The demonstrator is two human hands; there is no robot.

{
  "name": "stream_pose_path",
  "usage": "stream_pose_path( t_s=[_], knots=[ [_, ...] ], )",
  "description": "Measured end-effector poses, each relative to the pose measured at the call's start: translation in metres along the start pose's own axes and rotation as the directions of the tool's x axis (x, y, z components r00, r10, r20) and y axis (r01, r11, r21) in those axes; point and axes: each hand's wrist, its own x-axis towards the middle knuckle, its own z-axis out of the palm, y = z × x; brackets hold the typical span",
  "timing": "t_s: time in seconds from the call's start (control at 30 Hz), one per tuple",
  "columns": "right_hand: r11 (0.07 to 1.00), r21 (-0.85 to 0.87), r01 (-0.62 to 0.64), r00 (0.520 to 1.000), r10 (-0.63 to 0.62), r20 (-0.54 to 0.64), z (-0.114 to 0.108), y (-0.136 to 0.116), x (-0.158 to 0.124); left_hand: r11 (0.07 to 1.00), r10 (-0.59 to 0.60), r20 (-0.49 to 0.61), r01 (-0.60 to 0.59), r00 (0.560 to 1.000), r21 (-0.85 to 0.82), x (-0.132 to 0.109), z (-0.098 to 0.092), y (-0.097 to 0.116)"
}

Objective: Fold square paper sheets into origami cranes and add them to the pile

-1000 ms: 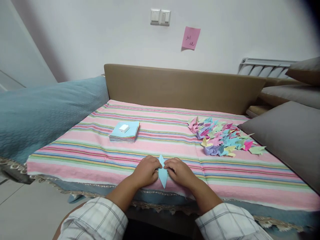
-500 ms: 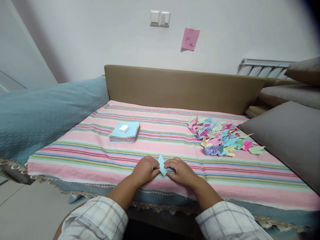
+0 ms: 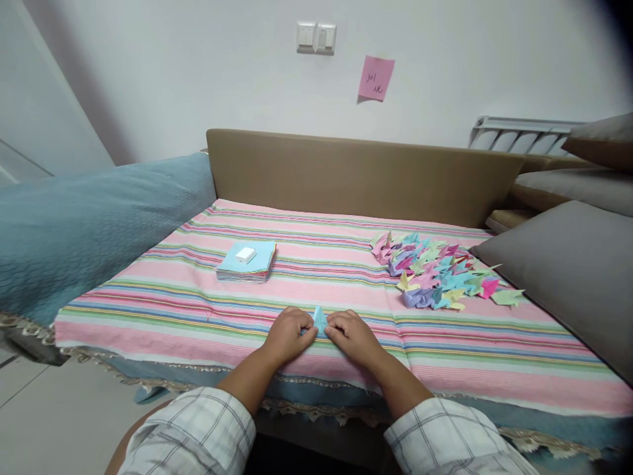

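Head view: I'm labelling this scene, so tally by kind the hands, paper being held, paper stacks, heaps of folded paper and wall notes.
Left hand and right hand: 2
Blue folded paper: 1
Paper stack: 1
Heap of folded paper: 1
Pink note: 1
Total: 6

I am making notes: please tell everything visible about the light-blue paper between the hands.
The light-blue paper looks small and folded, narrowing to a tip at its far end. Over the near part of the striped cloth, it is held at its sides by the left hand and right hand, which partly hide it.
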Motion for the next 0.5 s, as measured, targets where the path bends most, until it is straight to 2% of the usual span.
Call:
stream_pose_path(
  t_s=[0.33,0.5],
  knots=[
    [0.989,-0.084,-0.121,0.983,0.108,-0.148,0.013,-0.005,0.002,0.992,-0.122,-0.007,0.122,0.993,0.022,0.002,0.003,0.0],
    [0.98,-0.12,-0.161,0.974,0.138,-0.18,0.015,-0.01,0.003,0.984,-0.178,-0.036,0.179,0.983,0.009,0.001,0.002,0.002]
  ],
)
